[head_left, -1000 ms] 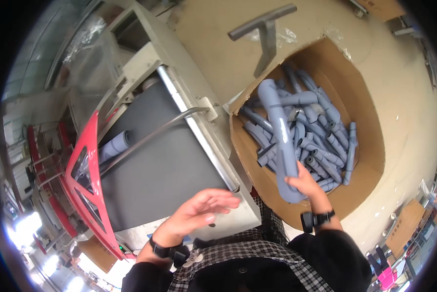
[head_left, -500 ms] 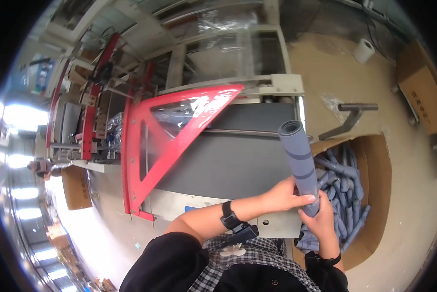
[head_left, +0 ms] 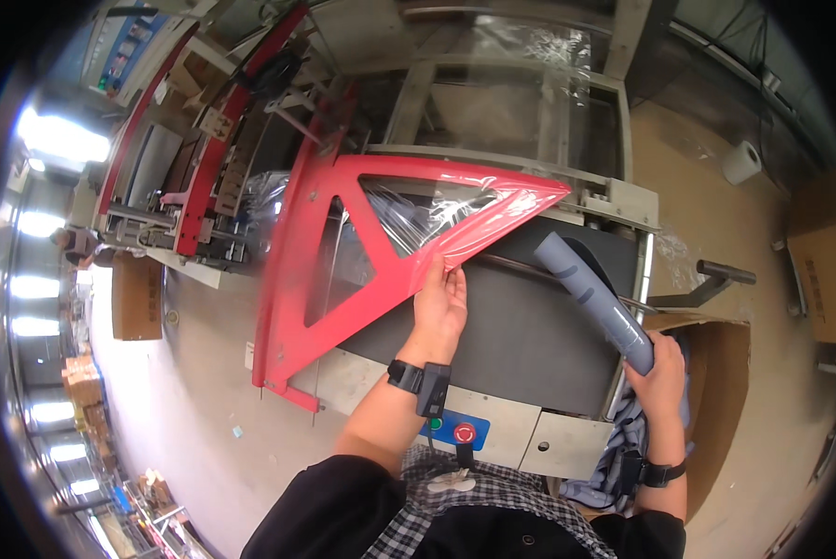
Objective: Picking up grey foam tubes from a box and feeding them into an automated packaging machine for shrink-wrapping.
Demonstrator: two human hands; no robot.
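My right hand [head_left: 658, 374] is closed round the lower end of a grey-blue rolled-up sheet [head_left: 593, 300]. The roll slants up and left over the dark conveyor belt [head_left: 520, 349], with darker bands on its surface. At the slanted edge of a red triangular frame [head_left: 381, 289], my left hand [head_left: 439, 303] has its fingers loosely extended and touching the edge. Clear plastic film [head_left: 437, 212] stretches wrinkled and shiny over the frame's upper part. Whether the fingertips touch the film as well, I cannot tell.
Right of the belt, a cardboard box [head_left: 724, 401] holds several similar grey-blue rolls, partly hidden by my right arm. A control panel with a red button [head_left: 465, 432] sits on the machine's near side. A metal bar [head_left: 716, 275] juts out beyond the box.
My left hand has let go of the roll and moved left to the red frame. The roll, now in my right hand alone, has tilted left. The whole view has shifted.
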